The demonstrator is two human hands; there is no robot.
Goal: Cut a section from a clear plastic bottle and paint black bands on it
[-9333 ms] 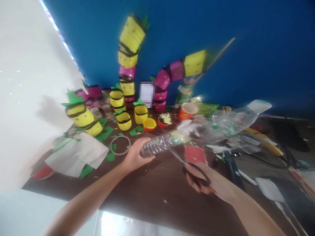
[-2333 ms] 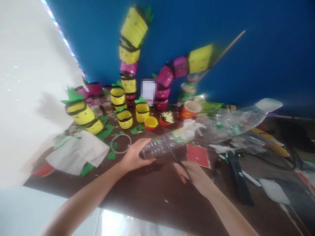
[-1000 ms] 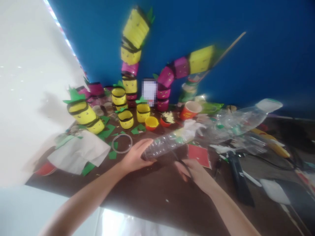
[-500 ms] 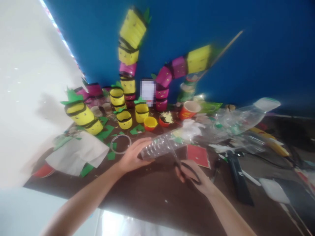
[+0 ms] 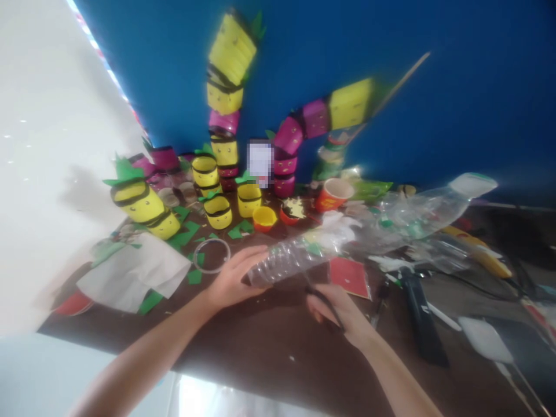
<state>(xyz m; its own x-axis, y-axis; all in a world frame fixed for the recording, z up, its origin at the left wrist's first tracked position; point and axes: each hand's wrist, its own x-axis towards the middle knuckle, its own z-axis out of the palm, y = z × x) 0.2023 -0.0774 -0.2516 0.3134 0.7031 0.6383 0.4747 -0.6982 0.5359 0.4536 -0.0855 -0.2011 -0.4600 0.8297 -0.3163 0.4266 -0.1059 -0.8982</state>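
Two risks stood out: the scissors (image 5: 324, 297) could have skidded toward the left hand (image 5: 234, 279) on the slick, ridged plastic, or too hard a squeeze could have buckled the clear bottle (image 5: 286, 260). It lay tilted within the left hand's half-open, curved grasp, beyond the right hand (image 5: 347, 310), which was closed around the scissors' handles; blur hid whether the blades touched it.
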